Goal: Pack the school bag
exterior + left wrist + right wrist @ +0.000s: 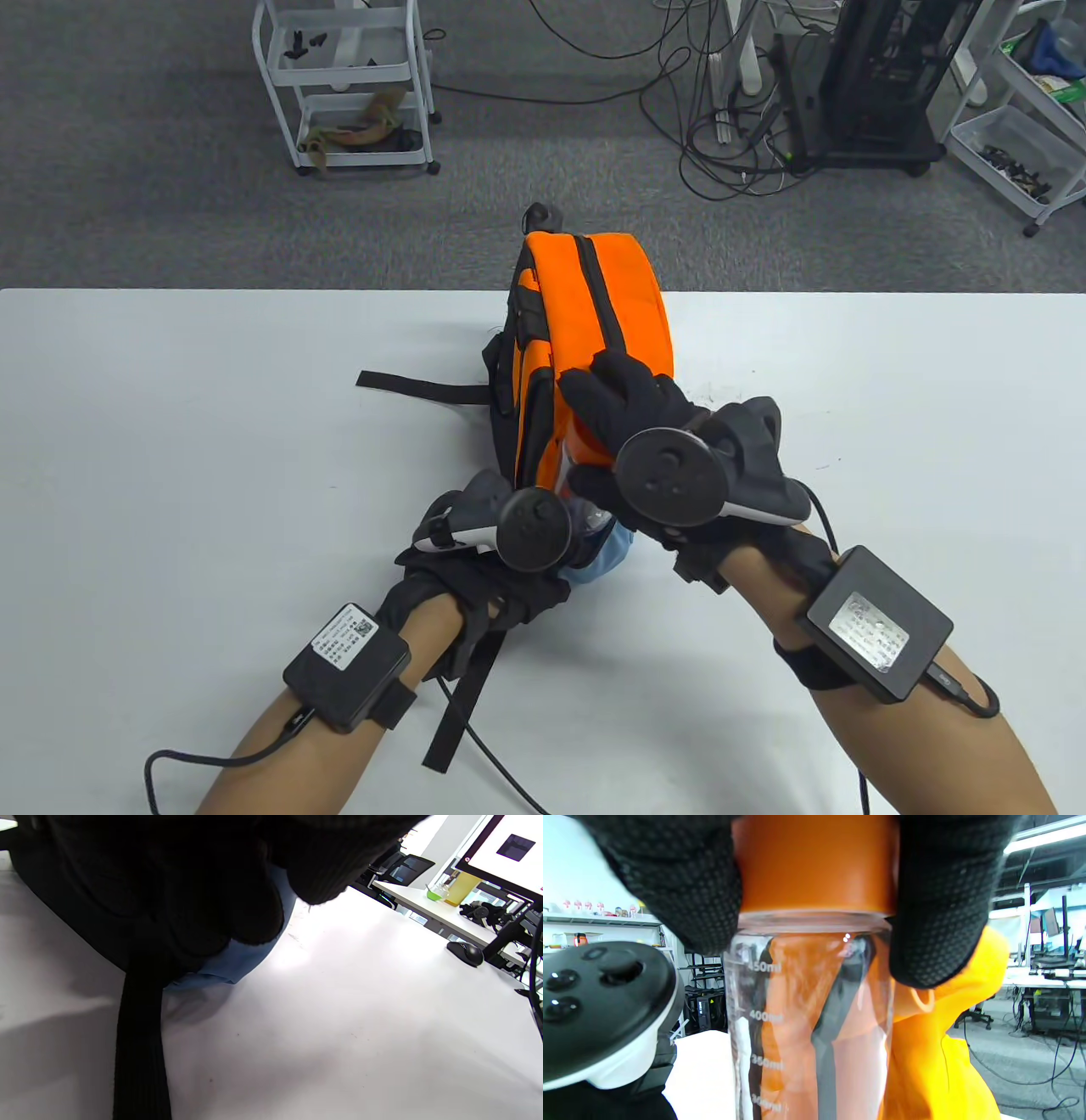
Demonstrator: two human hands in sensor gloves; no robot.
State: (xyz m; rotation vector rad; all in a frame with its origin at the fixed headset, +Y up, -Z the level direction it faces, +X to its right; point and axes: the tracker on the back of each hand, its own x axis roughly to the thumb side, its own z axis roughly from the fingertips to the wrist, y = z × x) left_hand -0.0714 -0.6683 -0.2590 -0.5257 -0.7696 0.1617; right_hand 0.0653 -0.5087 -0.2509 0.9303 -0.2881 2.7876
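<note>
Orange cloth bag [594, 323], clear glossy plastic bottle [810, 1018], smooth matt white table [170, 441].

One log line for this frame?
right hand: grips bottle by orange cap | left hand: at backpack base | bottle not packed

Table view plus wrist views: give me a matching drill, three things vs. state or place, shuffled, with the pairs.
Things:
1. bottle
2. backpack
3. computer mouse

States or places:
A. orange with black zips, on the white table
B. clear, orange cap, gripped at the cap by the right hand
C. black, on a desk in the background

Pairs: 1-B, 2-A, 3-C
</note>
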